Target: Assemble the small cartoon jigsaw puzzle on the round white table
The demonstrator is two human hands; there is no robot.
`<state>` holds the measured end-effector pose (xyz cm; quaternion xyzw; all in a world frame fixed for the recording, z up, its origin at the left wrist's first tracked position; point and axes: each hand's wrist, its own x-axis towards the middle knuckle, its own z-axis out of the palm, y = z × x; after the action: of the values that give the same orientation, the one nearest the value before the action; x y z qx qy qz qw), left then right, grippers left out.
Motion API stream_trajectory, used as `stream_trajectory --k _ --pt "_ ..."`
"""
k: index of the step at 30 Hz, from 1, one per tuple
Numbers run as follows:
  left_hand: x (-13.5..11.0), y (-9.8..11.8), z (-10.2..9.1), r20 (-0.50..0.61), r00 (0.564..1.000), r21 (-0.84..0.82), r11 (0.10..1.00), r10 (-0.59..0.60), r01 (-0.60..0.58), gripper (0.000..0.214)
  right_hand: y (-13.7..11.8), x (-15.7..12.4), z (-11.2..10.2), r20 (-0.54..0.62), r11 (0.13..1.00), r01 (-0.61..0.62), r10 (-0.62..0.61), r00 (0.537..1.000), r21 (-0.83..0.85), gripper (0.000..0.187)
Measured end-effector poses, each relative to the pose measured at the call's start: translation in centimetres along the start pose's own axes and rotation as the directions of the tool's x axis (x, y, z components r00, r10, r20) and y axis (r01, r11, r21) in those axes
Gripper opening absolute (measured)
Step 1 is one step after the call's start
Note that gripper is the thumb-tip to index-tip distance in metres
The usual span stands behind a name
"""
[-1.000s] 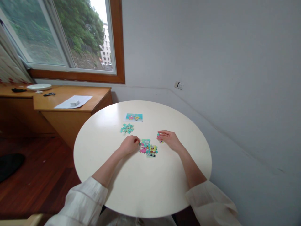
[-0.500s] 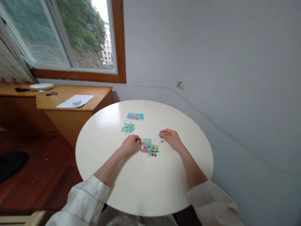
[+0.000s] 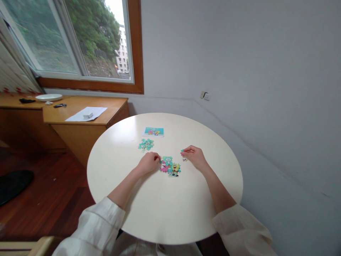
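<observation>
A partly joined jigsaw puzzle (image 3: 168, 166) lies on the round white table (image 3: 170, 209), showing a pink, a teal and a yellow cartoon figure. My left hand (image 3: 149, 163) is closed at its upper left edge, thumb and fingers pinched on a small teal puzzle piece, mostly hidden. To the right of the puzzle, my right hand (image 3: 194, 155) pinches another puzzle piece (image 3: 182, 150), of which a teal bit shows at the fingertips. Just below those fingertips lies a loose multicoloured piece (image 3: 185, 160).
Behind my left hand is a pile of teal puzzle pieces (image 3: 146, 144). Beyond it lies a picture card (image 3: 153, 132) with the same figures. A wooden desk (image 3: 117, 110) at the left bears paper (image 3: 77, 115), a small white box (image 3: 87, 115) and a white plate (image 3: 49, 97).
The piece in my right fingers shows less pink than before. My left hand stays at the puzzle's edge. The whole view has shifted slightly.
</observation>
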<state>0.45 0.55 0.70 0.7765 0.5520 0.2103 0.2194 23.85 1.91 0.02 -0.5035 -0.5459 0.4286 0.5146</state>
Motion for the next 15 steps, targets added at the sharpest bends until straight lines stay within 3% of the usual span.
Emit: stream_trajectory --k 15 --pt "0.01 -0.05 0.01 -0.002 1.0 0.008 1.0 0.014 -0.014 0.031 -0.24 -0.12 -0.03 0.073 1.0 0.015 -0.016 0.997 0.012 0.036"
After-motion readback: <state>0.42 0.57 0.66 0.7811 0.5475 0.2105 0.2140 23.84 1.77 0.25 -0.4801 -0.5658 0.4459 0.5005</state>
